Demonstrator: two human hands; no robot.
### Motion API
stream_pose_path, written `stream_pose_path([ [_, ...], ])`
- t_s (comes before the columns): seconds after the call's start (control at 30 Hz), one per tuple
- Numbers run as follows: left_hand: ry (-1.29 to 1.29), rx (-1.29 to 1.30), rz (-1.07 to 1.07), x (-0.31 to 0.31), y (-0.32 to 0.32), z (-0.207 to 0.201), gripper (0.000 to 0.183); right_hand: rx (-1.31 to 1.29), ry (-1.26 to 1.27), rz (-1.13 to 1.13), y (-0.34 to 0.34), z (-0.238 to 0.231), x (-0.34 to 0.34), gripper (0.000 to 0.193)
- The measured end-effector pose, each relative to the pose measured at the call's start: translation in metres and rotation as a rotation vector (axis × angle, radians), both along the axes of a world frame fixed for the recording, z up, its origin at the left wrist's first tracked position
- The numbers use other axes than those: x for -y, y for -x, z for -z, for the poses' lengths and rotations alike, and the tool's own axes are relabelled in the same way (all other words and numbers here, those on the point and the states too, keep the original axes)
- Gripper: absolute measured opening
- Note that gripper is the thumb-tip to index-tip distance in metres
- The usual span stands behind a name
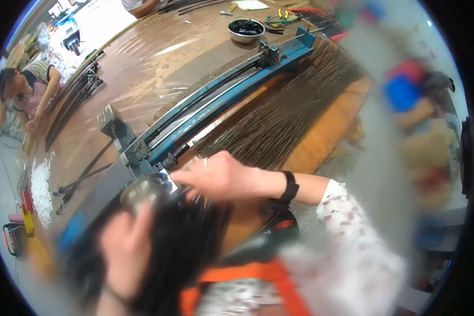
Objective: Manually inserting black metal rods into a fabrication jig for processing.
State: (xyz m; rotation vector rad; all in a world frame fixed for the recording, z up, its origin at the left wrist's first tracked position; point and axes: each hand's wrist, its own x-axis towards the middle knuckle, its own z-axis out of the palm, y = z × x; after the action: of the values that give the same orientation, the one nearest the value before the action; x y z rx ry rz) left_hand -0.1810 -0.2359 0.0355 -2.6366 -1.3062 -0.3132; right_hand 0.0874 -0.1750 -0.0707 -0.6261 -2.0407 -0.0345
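Right hand [221,176]: reaches in from four o'clock, a black wristband [289,188] on the wrist and a white flowered sleeve [353,226] behind it; its grip is clenched on the top of a dark bundle of thin strands [189,237], right at the near end of the blue metal jig [216,102].
Left hand [125,247]: blurred, at seven o'clock, lying against the same dark bundle; whether its grip is closed on the strands I cannot tell.
Dark bundle: hangs from the right hand toward six o'clock, just below a small shiny metal part [142,190] at the jig's end.
Blue metal jig: long rail running from centre toward one o'clock across the brown worktop [142,63].
Coiled wire mat [279,116]: rows of dark springs beside the rail, at two o'clock.
Metal bowl [246,30]: round, dark contents, at twelve o'clock, well apart from the hands.
Pliers [280,17]: green and yellow handles, just beside the bowl.
Orange strap [258,274]: at six o'clock, probably an apron.
Another person [29,92]: at ten o'clock, at the worktop's far edge.
White scraps [41,189]: heaped on the floor at nine o'clock.
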Motion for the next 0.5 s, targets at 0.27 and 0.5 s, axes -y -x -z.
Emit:
stream_pose_path([
  [0.27,0.051,0.020,0.005,-0.005,0.001,-0.007,0.042,-0.012,-0.074,-0.026,0.013,-0.015,-0.011,0.048],
  [0.5,-0.311,0.233,-0.226,-0.027,0.075,-0.045,0.023,0.021,0.197,0.344,-0.063,0.018,-0.053,0.029],
])
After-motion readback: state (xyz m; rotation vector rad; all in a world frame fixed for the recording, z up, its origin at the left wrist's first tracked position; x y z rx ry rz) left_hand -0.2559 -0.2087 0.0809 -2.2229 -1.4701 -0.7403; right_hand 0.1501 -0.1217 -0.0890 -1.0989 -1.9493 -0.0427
